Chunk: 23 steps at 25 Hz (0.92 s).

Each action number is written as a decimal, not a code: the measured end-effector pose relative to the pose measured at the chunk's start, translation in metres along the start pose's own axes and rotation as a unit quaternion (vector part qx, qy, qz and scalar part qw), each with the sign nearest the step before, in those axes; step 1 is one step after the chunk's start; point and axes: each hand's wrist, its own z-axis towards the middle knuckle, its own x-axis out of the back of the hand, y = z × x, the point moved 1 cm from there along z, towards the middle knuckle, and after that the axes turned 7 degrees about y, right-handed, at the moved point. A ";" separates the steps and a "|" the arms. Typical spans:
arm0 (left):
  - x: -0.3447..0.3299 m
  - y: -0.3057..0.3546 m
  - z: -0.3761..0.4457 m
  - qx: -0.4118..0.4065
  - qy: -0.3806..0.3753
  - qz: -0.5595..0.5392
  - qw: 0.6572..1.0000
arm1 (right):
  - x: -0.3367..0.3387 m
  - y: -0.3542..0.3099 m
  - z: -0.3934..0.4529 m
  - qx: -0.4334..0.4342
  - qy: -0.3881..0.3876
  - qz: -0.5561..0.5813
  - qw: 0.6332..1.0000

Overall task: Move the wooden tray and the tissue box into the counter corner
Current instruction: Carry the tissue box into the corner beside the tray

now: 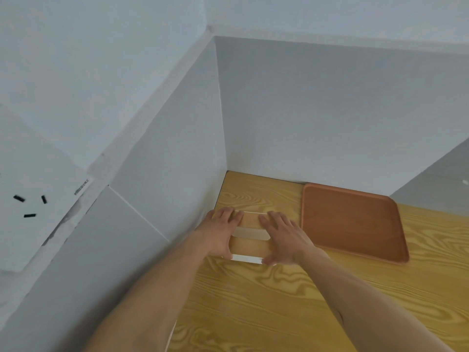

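A tissue box with a light wood lid, an oval slot and white sides sits on the wooden counter close to the left wall. My left hand grips its left end and my right hand grips its right end, fingers spread over the lid, thumbs on the near side. To the right, a reddish-brown wooden tray lies flat and empty, its far edge against the back wall. The counter corner lies just beyond the box.
White walls enclose the counter on the left and at the back. A white panel slants in at the right, behind the tray. A paper sheet with black marks hangs on the far left wall.
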 end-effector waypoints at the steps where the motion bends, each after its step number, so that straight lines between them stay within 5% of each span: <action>1: -0.002 -0.003 0.002 0.000 0.000 0.001 1.000 | -0.002 0.000 0.003 0.001 0.001 0.000 1.000; 14: -0.022 -0.003 -0.010 0.028 -0.005 -0.050 0.998 | -0.020 -0.001 0.003 0.008 -0.006 0.002 1.000; 19: -0.050 0.022 -0.047 0.103 0.071 -0.109 0.986 | -0.023 -0.014 -0.026 0.018 0.034 0.003 0.999; 23: -0.072 0.051 -0.079 0.084 0.113 -0.076 0.987 | -0.046 -0.025 -0.071 0.031 0.080 0.005 0.996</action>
